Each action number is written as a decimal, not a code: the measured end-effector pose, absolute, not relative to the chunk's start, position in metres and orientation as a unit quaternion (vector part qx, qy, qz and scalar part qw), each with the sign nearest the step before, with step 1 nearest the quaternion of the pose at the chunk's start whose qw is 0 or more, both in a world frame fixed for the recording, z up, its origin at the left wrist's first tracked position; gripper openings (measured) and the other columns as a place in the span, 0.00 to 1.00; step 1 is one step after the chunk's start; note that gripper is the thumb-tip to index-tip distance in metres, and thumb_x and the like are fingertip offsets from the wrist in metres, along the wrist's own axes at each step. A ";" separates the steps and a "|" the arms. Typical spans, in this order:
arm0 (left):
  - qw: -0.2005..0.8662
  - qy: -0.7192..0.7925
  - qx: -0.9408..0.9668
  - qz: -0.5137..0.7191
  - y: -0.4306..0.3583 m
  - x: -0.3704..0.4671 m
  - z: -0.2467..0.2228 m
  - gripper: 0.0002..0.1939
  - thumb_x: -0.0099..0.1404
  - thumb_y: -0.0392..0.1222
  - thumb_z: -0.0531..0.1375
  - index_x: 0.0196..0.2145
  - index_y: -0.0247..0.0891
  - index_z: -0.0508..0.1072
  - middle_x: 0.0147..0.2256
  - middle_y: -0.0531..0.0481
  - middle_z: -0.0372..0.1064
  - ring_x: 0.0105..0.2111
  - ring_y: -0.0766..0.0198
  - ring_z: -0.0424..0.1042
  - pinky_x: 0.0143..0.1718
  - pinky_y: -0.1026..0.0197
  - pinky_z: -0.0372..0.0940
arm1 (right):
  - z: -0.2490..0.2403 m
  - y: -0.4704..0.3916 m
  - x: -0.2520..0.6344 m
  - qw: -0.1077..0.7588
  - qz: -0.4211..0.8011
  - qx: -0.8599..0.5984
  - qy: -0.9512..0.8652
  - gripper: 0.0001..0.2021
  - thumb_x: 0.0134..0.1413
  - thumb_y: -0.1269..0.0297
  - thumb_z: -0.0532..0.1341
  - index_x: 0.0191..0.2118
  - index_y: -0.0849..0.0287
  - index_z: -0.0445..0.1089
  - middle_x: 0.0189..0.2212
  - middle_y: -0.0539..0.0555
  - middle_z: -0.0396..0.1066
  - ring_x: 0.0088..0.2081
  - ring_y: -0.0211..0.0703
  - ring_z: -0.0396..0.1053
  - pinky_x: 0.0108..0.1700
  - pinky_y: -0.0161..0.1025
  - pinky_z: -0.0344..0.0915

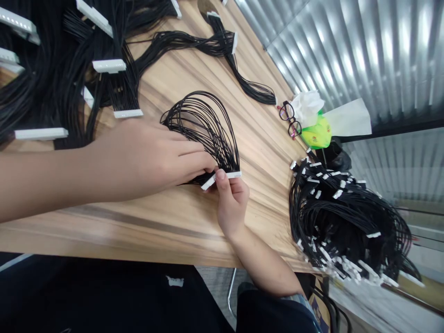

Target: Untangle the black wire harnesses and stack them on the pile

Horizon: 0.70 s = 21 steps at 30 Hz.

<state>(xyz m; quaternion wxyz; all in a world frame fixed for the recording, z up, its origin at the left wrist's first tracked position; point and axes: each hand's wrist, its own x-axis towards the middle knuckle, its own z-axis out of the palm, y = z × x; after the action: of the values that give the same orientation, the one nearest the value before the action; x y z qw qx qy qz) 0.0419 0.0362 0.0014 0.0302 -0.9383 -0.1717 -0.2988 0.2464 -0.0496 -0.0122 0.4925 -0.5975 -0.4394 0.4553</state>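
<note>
A wire harness of thin black wires loops up from the table between my hands. Its white connector is pinched between the thumb and fingers of my right hand. My left hand reaches across from the left, back up, its closed fingers on the wires close to the right thumb. The left fingertips are partly hidden, so the exact grip does not show. Another white connector end sticks out below them.
Black harnesses with white connectors are heaped at the upper left. Another harness lies farther back. At the right edge is a big pile of harnesses. Glasses and a green-yellow packet sit near a corrugated metal wall.
</note>
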 end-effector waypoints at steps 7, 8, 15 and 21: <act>0.110 -0.155 -0.923 -0.335 0.039 0.038 0.006 0.25 0.79 0.27 0.45 0.46 0.43 0.82 0.32 0.58 0.77 0.27 0.66 0.73 0.23 0.64 0.59 | -0.012 -0.048 0.244 0.489 0.447 -0.628 -0.408 0.22 0.57 0.39 0.67 0.33 0.56 0.78 0.22 0.48 0.75 0.23 0.39 0.70 0.27 0.39 0.72; 0.116 -0.154 -0.921 -0.338 0.039 0.037 0.007 0.26 0.78 0.27 0.45 0.46 0.43 0.82 0.31 0.58 0.77 0.27 0.66 0.73 0.23 0.64 0.59 | -0.012 -0.048 0.244 0.493 0.452 -0.625 -0.403 0.22 0.56 0.39 0.68 0.33 0.56 0.78 0.22 0.48 0.75 0.23 0.38 0.70 0.27 0.38 0.72; 0.025 -0.187 -0.925 -0.330 0.041 0.038 0.000 0.27 0.81 0.33 0.44 0.53 0.51 0.82 0.35 0.56 0.79 0.30 0.67 0.71 0.25 0.63 0.53 | -0.013 -0.048 0.246 0.514 0.478 -0.596 -0.390 0.20 0.56 0.41 0.69 0.33 0.56 0.79 0.22 0.48 0.76 0.23 0.38 0.71 0.27 0.38 0.74; -0.071 -0.179 -0.916 -0.353 0.040 0.036 -0.015 0.28 0.81 0.34 0.43 0.55 0.53 0.81 0.37 0.55 0.77 0.32 0.64 0.70 0.38 0.58 0.66 | -0.012 -0.049 0.246 0.485 0.465 -0.618 -0.408 0.21 0.57 0.40 0.68 0.31 0.55 0.78 0.22 0.48 0.75 0.24 0.39 0.72 0.28 0.38 0.74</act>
<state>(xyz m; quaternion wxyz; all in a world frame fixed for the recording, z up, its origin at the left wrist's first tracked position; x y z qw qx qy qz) 0.0360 0.0404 -0.0149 -0.0708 -0.9157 -0.1790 -0.3528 0.2459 -0.0489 -0.0122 0.4853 -0.6182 -0.4080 0.4646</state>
